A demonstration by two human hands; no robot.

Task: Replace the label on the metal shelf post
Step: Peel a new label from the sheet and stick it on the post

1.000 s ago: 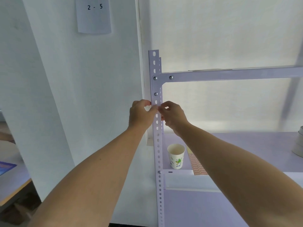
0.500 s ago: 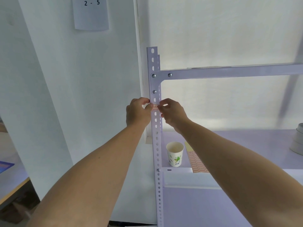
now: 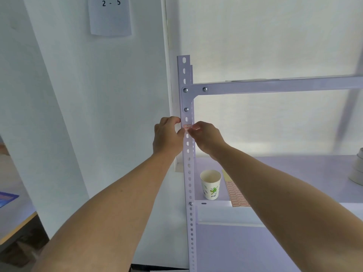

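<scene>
Thumbs now parted, small red-printed label (image 3: 187, 127) uncovered

Both hands are meeting at the metal shelf post (image 3: 189, 173): the left hand (image 3: 168, 136) is pinching from the post's left, the right hand (image 3: 207, 136) from its right, fingertips touching a small red-printed label (image 3: 187, 127) lying on the post. A paper cup (image 3: 210, 184) is standing on the shelf (image 3: 294, 173) just right of the post, beside a label sheet (image 3: 236, 194).

The print on the small red label (image 3: 187, 127) is too small to read. The left hand (image 3: 167, 137) and right hand (image 3: 207, 137) perhaps cover its lower edge. The white rolls (image 3: 357, 169) at far right are cut off by the edge.
</scene>
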